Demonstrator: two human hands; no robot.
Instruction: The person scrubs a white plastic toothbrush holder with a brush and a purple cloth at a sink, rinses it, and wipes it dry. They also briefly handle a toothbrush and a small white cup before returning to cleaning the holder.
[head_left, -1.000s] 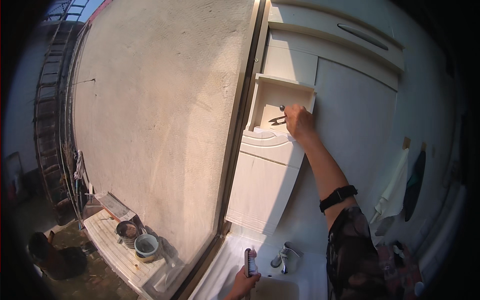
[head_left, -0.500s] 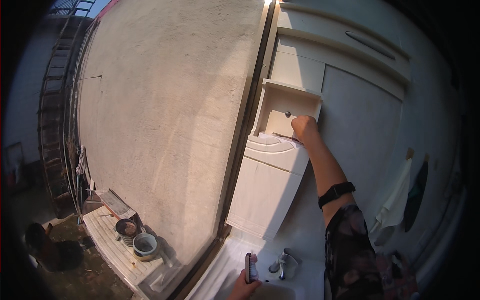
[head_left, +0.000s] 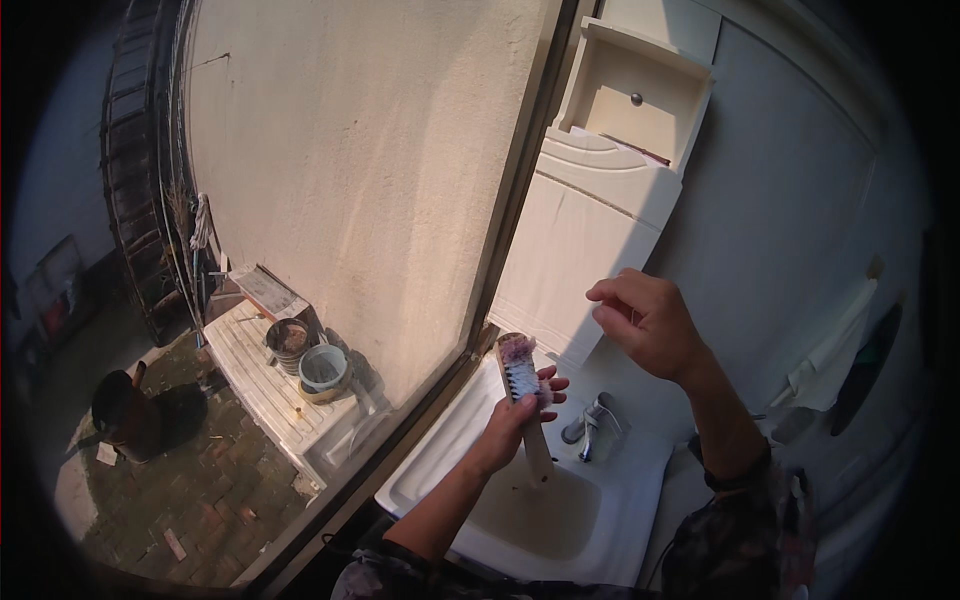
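In my left hand (head_left: 505,432) is a long-handled scrub brush (head_left: 522,375). White bristles face upward, with pinkish-purple fluff caught among them. Its handle slants down over the sink basin (head_left: 610,520), which has murky water in it. My right hand (head_left: 645,322) hangs above and right of the brush, in front of the white cabinet (head_left: 580,240). Thumb and forefinger are curved with a small gap, and nothing shows between them. Higher up is an open cabinet niche (head_left: 610,85); white paper and a thin dark stick-like item (head_left: 655,158) lie at its lower edge.
A chrome faucet (head_left: 592,425) stands at the sink's back. Left of the window frame (head_left: 515,200), a ribbed white board (head_left: 250,365) bears a dark pot (head_left: 288,340) and a pale bucket (head_left: 322,368). White cloth (head_left: 825,360) hangs at right.
My right hand has come down from the cabinet niche toward the brush. The brush has risen further into view with my left hand, and the view has tilted down.
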